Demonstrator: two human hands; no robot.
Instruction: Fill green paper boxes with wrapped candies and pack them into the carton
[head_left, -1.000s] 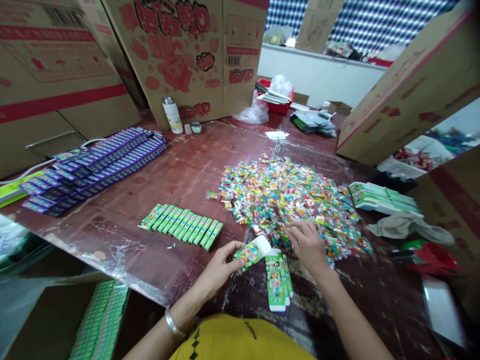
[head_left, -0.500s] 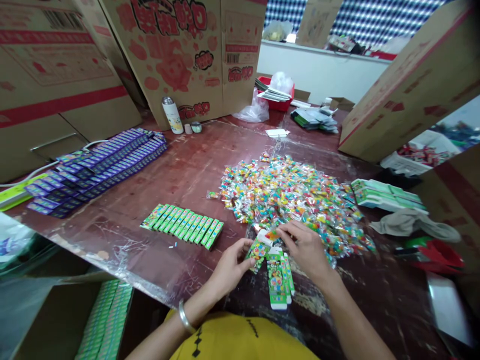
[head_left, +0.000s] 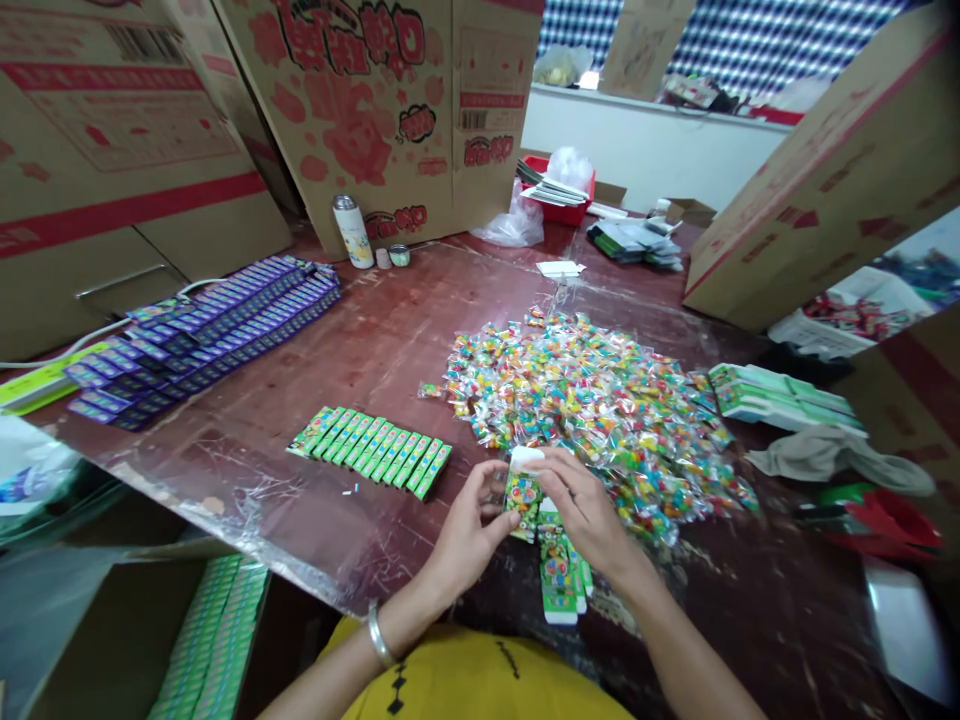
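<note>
My left hand (head_left: 471, 530) and my right hand (head_left: 581, 510) are both closed on one small green box (head_left: 523, 492), held upright just above the table with its white flap at the top. Right below it lie a few flat green boxes (head_left: 559, 575). A big heap of colourful wrapped candies (head_left: 592, 400) spreads just beyond my hands. A row of closed green boxes (head_left: 371, 450) lies side by side to the left of my hands.
Rows of purple boxes (head_left: 202, 330) cover the table's left side. More green boxes (head_left: 780, 395) and a grey cloth (head_left: 832, 455) lie at the right. Big cardboard cartons (head_left: 390, 110) stand behind and at the right; a carton with green boxes (head_left: 214, 640) sits below left.
My right hand left the candy heap and came to the green box. The box, tilted in my left hand before, now stands upright between both hands.
</note>
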